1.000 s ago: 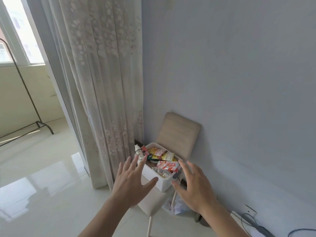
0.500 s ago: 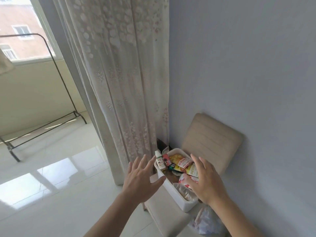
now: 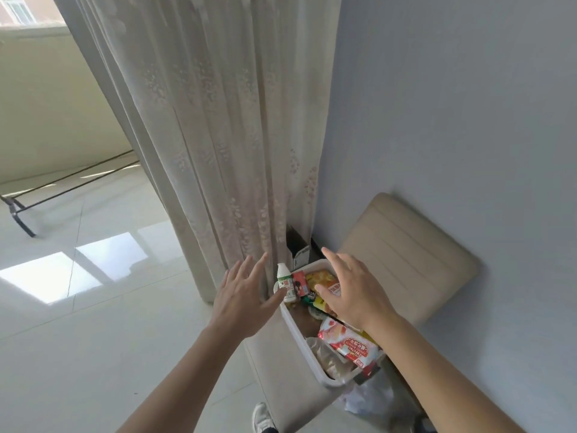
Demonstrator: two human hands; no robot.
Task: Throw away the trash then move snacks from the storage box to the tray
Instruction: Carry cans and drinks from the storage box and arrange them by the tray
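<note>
- reaching toward the storage box (image 3: pixel 312 367) with both hands. which step?
- the very start, i'd say. nothing is picked up yet. left hand (image 3: pixel 240 295) is just beside the small bottle (image 3: pixel 285 284), contact unclear, fingers (image 3: pixel 249 270) spread and empty. right hand (image 3: pixel 349 292) is over the snacks, fingers straight, also empty.
- box where?
- on the chair (image 3: pixel 406 254) seat by the wall. red-white packet (image 3: pixel 346 342) at its near end.
- trash?
- probably the crumpled clear wrapper (image 3: pixel 324 354), not sure. next move: pinch it out without dragging packets along. no tray or bin in view.
</note>
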